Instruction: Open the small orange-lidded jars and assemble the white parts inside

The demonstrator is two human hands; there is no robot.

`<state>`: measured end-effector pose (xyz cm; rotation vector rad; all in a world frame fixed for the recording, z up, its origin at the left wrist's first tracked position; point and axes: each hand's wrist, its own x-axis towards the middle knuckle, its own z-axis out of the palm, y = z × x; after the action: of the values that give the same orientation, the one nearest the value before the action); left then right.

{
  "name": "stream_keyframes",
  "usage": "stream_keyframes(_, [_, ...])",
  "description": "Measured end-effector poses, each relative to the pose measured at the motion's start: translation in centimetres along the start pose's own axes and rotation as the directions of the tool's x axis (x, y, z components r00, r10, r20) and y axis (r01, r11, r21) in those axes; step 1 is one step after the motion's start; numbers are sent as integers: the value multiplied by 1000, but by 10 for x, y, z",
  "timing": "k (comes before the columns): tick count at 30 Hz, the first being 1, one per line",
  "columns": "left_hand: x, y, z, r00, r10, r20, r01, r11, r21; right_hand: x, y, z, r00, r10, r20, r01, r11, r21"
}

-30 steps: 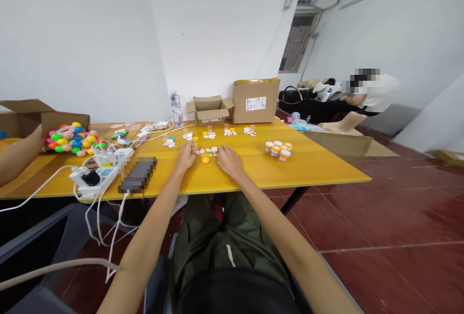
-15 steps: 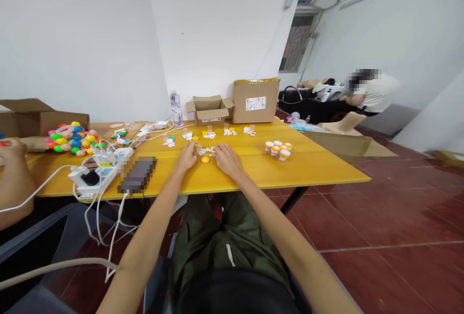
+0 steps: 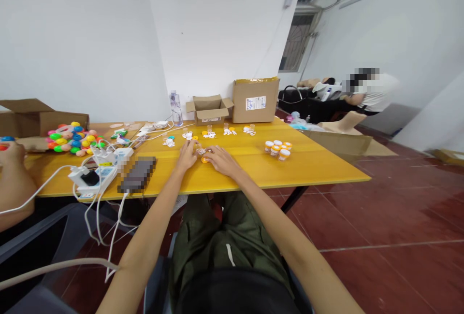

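Observation:
On the yellow table, my left hand (image 3: 187,156) is closed around a small clear plastic jar (image 3: 199,149), as far as I can see. My right hand (image 3: 222,160) is just right of the jar, with its fingertips bent together over small white pieces (image 3: 202,151). Whatever it pinches is too small to make out. An orange lid (image 3: 204,160) lies under the right fingers, partly hidden. Behind my hands are small piles of white pieces (image 3: 209,135), each with a clear jar and a lid. To the right stand several capped jars (image 3: 277,147) with orange lids.
An open cardboard box (image 3: 209,113), a closed box (image 3: 255,101) and a bottle (image 3: 176,109) line the wall. On the left are colourful balls (image 3: 75,138), a power strip (image 3: 105,174) with cables and a phone (image 3: 139,173). Another person's hand (image 3: 13,157) is at far left.
My right hand has shifted left, its fingers now bent near the jar and partly covering the orange lid. The left hand stays at the jar. The other person's hand now shows a blue piece.

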<state>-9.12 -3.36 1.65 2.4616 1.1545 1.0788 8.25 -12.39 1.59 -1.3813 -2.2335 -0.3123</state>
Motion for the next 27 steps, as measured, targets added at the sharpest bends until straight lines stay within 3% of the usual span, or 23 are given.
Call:
stream_keyframes(12, [-3,10,-3,996,50,76,-58,993,101,-1,2,0,1000,-12,10,12,998,66])
stream_keyframes(27, [-2,4,0,999,-4,46,0,995,100,-1,6,8,997,68,-27,-66,995,73])
